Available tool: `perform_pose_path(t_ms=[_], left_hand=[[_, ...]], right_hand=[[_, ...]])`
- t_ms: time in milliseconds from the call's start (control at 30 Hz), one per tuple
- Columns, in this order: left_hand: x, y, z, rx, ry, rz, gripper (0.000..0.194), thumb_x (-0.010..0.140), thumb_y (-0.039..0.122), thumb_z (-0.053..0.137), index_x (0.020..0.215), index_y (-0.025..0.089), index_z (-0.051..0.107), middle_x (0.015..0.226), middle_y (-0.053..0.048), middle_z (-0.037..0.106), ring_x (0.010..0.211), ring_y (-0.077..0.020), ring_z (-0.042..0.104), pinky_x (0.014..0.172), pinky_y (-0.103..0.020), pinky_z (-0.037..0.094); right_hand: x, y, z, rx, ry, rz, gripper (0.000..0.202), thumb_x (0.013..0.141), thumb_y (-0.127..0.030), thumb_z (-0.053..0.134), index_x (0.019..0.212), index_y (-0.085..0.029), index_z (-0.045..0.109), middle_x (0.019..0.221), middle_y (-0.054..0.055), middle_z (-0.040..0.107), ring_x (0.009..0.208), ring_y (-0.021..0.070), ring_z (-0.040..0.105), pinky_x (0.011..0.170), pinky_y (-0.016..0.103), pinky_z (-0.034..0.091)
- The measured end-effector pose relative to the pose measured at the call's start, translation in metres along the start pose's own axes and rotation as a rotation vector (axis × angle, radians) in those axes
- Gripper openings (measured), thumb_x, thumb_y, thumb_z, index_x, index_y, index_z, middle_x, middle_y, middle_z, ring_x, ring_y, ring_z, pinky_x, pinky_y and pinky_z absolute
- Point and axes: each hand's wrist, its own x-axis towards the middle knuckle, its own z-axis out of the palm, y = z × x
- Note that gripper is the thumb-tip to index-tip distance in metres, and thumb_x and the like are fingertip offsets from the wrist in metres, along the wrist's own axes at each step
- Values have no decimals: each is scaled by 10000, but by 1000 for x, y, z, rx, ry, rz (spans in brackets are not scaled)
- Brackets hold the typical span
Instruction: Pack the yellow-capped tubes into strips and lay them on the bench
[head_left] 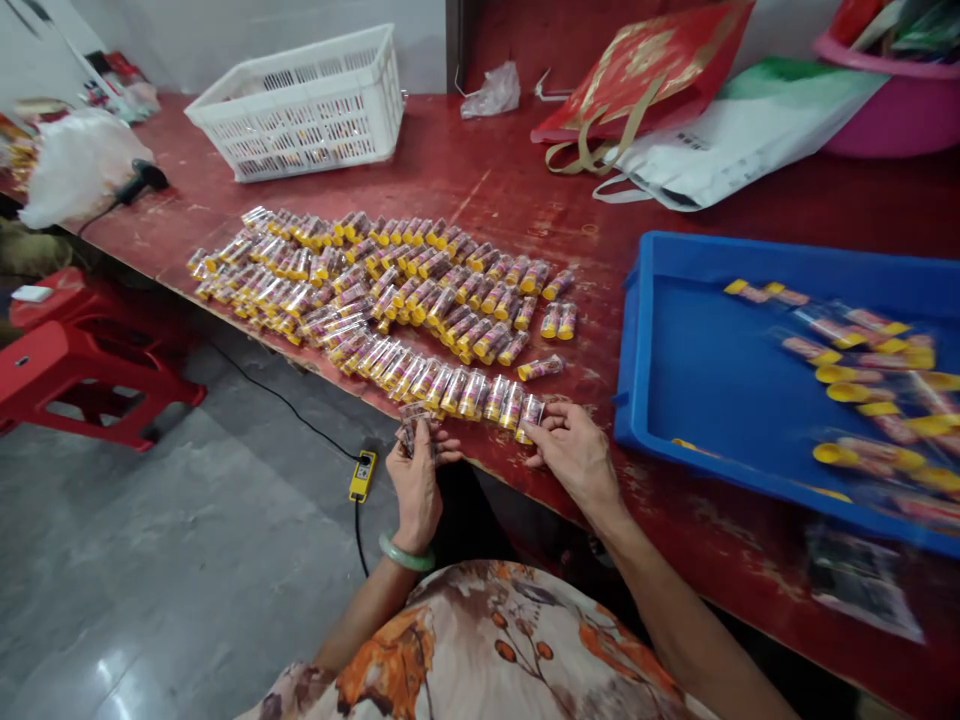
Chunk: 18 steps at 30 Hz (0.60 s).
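Observation:
Many small clear tubes with yellow ends (427,262) lie in rows on the red table (480,150). My right hand (577,450) pinches the last tube (529,416) at the right end of the front row. Close to the table's front edge, my left hand (418,480) holds a few clear printed wrappers (415,415) between thumb and fingers. One separate tube (541,367) lies just behind the front row. More yellow-ended tubes (874,455) are scattered inside the blue tray (634,400) at the right.
A white basket (315,125) stands at the back left, near a black handheld device (142,180) and a white plastic bag (82,165). Red (652,65) and white (720,145) bags and a pink basin (892,115) are at the back right. Red stools (97,350) stand left.

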Motion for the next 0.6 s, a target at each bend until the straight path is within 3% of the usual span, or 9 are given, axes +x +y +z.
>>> perform_pose_path(t_ms=[233,333,400,500,567,600], left_hand=[[14,2,4,-21,-1,35,380,720,462,725,860,130,606,764,-30,653,651,-173,697,601,-280,571],[6,9,-1,22,2,40,375,713,452,736,878,136,619,771,-24,662,630,-154,690,574,-249,561],[-2,13,-4,31,-4,-11,352,704,422,754,875,140,632,748,-11,663,610,-128,674,543,-211,545],[-18,14,1,24,-170,-208,285,696,363,770,825,144,641,669,2,655,554,-113,643,500,-194,523],[-31,11,9,31,-321,-380,290,711,382,752,830,134,660,655,-22,666,550,-135,648,503,-222,537],[-37,8,14,36,-391,-464,304,715,393,746,837,125,669,657,-38,673,559,-149,657,518,-241,550]], right_hand=[[5,5,12,24,-16,-40,447,709,-479,629,986,-157,489,710,-31,525,479,146,611,380,264,526],[-11,-9,2,-38,39,-96,395,702,-432,651,969,-163,541,718,-8,560,502,143,585,438,292,537],[-24,-22,-21,-175,104,-261,307,736,-394,649,944,-177,591,771,21,602,522,130,555,538,311,542],[-27,-37,-85,-496,298,-480,178,834,-348,564,893,-203,649,844,61,649,667,165,588,698,333,507],[-14,-37,-142,-738,462,-394,180,836,-283,523,884,-202,676,937,98,669,851,214,611,772,354,457],[-5,-33,-170,-877,463,-287,189,812,-241,520,887,-205,690,975,108,671,871,216,604,756,352,429]])
